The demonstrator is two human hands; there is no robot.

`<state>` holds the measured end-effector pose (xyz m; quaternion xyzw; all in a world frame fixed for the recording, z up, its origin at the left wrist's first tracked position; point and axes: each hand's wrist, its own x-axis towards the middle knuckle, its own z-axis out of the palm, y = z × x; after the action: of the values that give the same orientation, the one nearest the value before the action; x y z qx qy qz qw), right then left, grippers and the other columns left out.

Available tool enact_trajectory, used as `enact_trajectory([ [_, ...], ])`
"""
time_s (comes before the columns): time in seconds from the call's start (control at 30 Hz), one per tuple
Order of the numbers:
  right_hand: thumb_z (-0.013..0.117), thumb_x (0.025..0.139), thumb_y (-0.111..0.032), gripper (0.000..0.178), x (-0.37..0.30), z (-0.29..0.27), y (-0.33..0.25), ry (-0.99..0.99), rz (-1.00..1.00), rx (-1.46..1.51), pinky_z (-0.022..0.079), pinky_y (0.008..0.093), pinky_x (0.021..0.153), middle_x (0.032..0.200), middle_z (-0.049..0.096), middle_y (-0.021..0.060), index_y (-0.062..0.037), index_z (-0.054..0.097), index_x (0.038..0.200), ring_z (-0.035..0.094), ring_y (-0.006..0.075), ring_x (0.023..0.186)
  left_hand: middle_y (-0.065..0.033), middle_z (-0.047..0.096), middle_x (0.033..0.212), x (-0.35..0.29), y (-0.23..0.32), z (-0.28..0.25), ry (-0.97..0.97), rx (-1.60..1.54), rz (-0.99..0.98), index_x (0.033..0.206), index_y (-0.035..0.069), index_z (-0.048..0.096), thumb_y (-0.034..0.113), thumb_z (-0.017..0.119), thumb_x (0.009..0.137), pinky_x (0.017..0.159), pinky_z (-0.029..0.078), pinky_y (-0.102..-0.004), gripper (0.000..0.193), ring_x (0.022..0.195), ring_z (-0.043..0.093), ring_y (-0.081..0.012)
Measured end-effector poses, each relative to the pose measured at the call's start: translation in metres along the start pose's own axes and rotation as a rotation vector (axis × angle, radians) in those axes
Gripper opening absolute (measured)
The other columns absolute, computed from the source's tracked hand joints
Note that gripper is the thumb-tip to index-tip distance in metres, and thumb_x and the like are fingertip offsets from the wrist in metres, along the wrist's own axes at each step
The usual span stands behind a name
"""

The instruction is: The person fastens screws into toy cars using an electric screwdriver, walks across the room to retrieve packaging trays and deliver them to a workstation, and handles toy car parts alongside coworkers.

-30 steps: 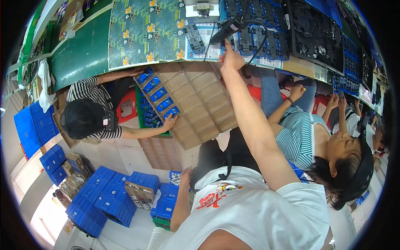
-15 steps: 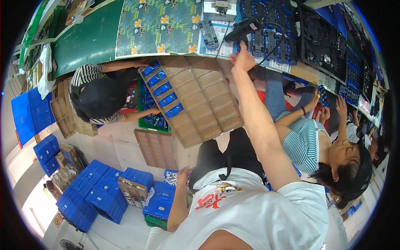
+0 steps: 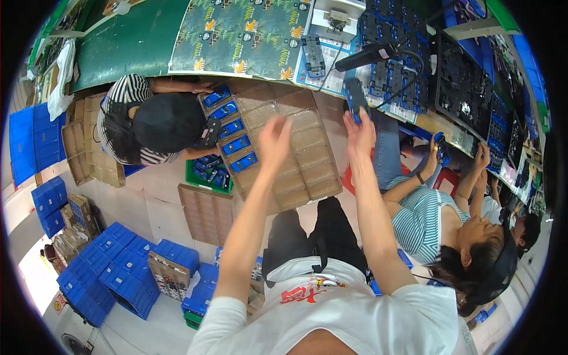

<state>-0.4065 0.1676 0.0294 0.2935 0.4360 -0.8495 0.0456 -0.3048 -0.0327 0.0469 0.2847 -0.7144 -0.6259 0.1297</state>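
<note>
My right hand (image 3: 361, 137) is closed on the lower end of a toy car (image 3: 356, 97), its dark underside showing, just off the bench's front edge. Empty and slightly blurred, my left hand (image 3: 276, 141) hovers over a brown compartment tray (image 3: 307, 157) with its fingers loosely apart. Several blue toy cars (image 3: 237, 144) fill the tray's left row. A black corded power screwdriver (image 3: 370, 56) lies on the bench beyond my right hand. Left of it rests another car underside (image 3: 313, 56).
At left a person in a striped top (image 3: 131, 89) leans beside the tray, over a green crate (image 3: 208, 176) of cars. Another person (image 3: 426, 213) handles a car at right. Car undersides (image 3: 390, 83) cover the bench near a grey metal fixture (image 3: 338, 21). Blue bins (image 3: 127, 269) stand lower left.
My right hand has drawn back from beneath the screwdriver with a toy car. My left hand has risen from beside my leg to above the tray. The left person has leaned closer.
</note>
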Motion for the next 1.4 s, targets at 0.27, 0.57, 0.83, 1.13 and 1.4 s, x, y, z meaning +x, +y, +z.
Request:
enact_trajectory([
  [0.27,0.066,0.088,-0.009,0.015,-0.099,-0.082,-0.01,-0.066,0.157,-0.207,0.058,0.0385,0.08,0.102,0.066,0.0142,-0.0031,0.055,0.097,0.069,0.0269,0.088,-0.0226,0.068,0.105,0.182,0.054,0.112,0.059,0.525,-0.155,0.102,-0.004,0.064,0.043,0.083,0.067,0.085,0.051,-0.0457,0.062,0.1,0.065,-0.0379],
  [0.57,0.064,0.09,-0.008,0.011,-0.134,-0.101,-0.021,-0.165,0.288,-0.22,0.058,0.0378,0.077,0.099,0.068,0.0173,-0.0042,0.054,0.09,0.07,0.025,0.085,-0.0057,0.068,0.091,0.142,0.034,0.065,-0.172,-0.289,-0.419,0.105,0.003,0.063,0.011,0.078,0.079,0.069,0.056,-0.0328,0.03,0.076,0.066,-0.016],
  [0.83,0.068,0.088,-0.007,0.015,-0.149,-0.119,-0.041,-0.082,0.322,-0.138,0.059,0.0362,0.074,0.095,0.068,0.0155,-0.0044,0.053,0.088,0.07,0.0249,0.083,-0.009,0.068,0.101,0.034,0.052,0.103,-0.533,-0.81,-0.648,0.113,0.008,0.06,0.016,0.064,0.093,0.083,0.056,-0.0423,0.022,0.094,0.067,-0.0235],
  [1.13,0.071,0.087,-0.01,0.019,-0.171,-0.159,-0.049,0.034,0.29,-0.116,0.06,0.0345,0.072,0.091,0.068,0.0147,-0.0054,0.052,0.086,0.071,0.0238,0.08,0.0005,0.069,0.096,-0.01,0.076,0.134,-0.545,-0.667,-0.717,0.108,0.012,0.065,0.013,0.072,0.088,0.076,0.054,-0.0381,0.021,0.084,0.066,-0.0138],
  [1.4,0.073,0.085,-0.009,0.019,-0.186,-0.172,-0.069,0.093,0.184,-0.19,0.058,0.0311,0.071,0.089,0.069,0.0129,-0.0044,0.055,0.085,0.069,0.0182,0.077,-0.0017,0.07,0.1,-0.03,0.072,0.171,-0.602,-0.67,-0.7,0.107,0.012,0.065,0.01,0.068,0.09,0.082,0.055,-0.0448,0.018,0.091,0.067,-0.0166],
])
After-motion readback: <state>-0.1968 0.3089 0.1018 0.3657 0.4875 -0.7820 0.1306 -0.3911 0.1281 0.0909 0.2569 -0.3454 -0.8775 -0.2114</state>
